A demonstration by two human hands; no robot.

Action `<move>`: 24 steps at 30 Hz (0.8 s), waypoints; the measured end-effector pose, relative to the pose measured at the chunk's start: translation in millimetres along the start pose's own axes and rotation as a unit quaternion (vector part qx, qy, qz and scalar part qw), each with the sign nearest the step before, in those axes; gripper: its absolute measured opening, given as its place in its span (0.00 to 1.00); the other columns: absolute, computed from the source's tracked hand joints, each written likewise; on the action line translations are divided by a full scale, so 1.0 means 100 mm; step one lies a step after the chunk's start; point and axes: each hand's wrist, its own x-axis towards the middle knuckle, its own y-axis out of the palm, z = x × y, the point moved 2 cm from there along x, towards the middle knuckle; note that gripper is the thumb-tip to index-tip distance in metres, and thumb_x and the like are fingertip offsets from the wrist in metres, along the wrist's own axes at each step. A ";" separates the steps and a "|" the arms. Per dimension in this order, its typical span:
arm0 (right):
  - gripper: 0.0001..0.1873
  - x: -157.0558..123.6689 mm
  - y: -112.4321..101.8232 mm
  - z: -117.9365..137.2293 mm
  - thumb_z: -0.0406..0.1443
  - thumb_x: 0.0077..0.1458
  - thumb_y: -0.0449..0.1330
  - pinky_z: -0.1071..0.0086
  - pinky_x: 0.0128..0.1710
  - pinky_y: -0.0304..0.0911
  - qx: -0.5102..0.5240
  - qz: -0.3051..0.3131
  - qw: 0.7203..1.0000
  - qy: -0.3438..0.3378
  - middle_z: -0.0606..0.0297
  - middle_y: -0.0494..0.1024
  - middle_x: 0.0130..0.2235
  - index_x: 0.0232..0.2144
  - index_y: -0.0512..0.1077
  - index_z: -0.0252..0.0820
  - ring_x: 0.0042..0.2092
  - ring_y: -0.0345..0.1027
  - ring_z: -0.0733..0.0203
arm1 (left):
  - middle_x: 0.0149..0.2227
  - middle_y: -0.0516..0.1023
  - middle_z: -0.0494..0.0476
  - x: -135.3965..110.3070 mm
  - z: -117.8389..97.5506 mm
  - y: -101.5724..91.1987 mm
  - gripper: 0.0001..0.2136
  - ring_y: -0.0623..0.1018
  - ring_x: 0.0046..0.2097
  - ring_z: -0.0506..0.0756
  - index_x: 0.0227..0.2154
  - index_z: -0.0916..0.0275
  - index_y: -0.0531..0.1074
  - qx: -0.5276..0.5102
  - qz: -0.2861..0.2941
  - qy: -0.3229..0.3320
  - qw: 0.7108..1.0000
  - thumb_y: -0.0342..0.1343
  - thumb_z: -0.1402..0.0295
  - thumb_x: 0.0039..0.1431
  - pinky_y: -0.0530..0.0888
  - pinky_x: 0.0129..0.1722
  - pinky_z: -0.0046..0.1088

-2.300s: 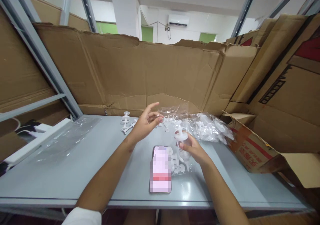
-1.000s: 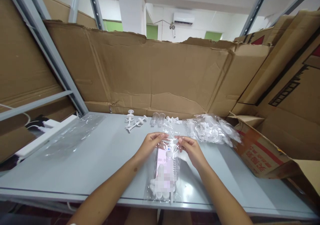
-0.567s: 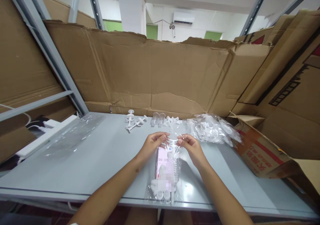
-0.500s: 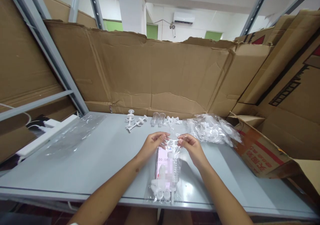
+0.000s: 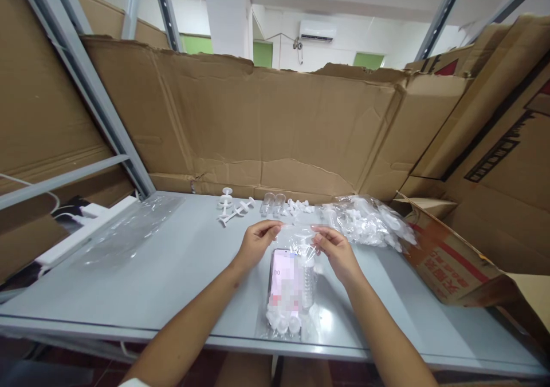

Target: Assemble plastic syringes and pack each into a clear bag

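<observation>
A small clear plastic bag [image 5: 296, 295] filled with white plastic parts and a ribbed clear tube lies in the middle of the grey table [image 5: 180, 272], partly over a phone [image 5: 283, 275] with a lit screen. My left hand [image 5: 255, 241] pinches the bag's top edge at its left corner. My right hand [image 5: 337, 249] pinches the same edge at its right corner. Both hands have their fingers closed on the plastic.
Loose white plunger parts [image 5: 230, 204] and clear tubes [image 5: 272, 204] lie near the back cardboard wall [image 5: 275, 123]. A larger bag of white parts [image 5: 369, 221] sits right of them. Empty clear bags [image 5: 129, 229] lie at the left. An open carton [image 5: 455, 255] stands at the right.
My right hand put a part into the small bag, then both hands took hold of the bag's top edge. The bag now lies over the phone, and my hands have moved slightly apart.
</observation>
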 end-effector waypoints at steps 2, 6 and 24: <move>0.13 0.00 -0.02 0.02 0.40 0.44 0.64 0.69 0.26 0.58 0.011 0.013 1.000 0.012 0.66 0.73 0.26 0.35 0.76 0.46 0.25 0.62 0.65 | 0.30 0.75 0.56 0.00 0.02 -0.01 0.10 0.66 0.25 0.47 0.30 0.63 0.76 0.000 0.017 0.012 1.000 0.57 0.62 0.50 0.65 0.26 0.24; 0.12 0.00 -0.04 0.03 0.41 0.45 0.63 0.69 0.27 0.60 0.038 0.023 0.999 0.022 0.64 0.75 0.27 0.33 0.76 0.45 0.27 0.65 0.64 | 0.30 0.74 0.56 0.01 0.04 -0.06 0.11 0.67 0.27 0.48 0.33 0.63 0.76 -0.001 0.056 0.017 0.998 0.56 0.62 0.51 0.66 0.27 0.24; 0.06 0.03 -0.11 0.06 0.34 0.44 0.61 0.63 0.33 0.62 -0.025 0.048 0.995 -0.084 0.65 0.77 0.31 0.28 0.77 0.48 0.28 0.66 0.63 | 0.30 0.69 0.56 0.07 -0.19 -0.24 0.10 0.69 0.33 0.52 0.32 0.59 0.76 0.070 0.191 0.090 0.975 0.49 0.68 0.56 0.66 0.36 0.29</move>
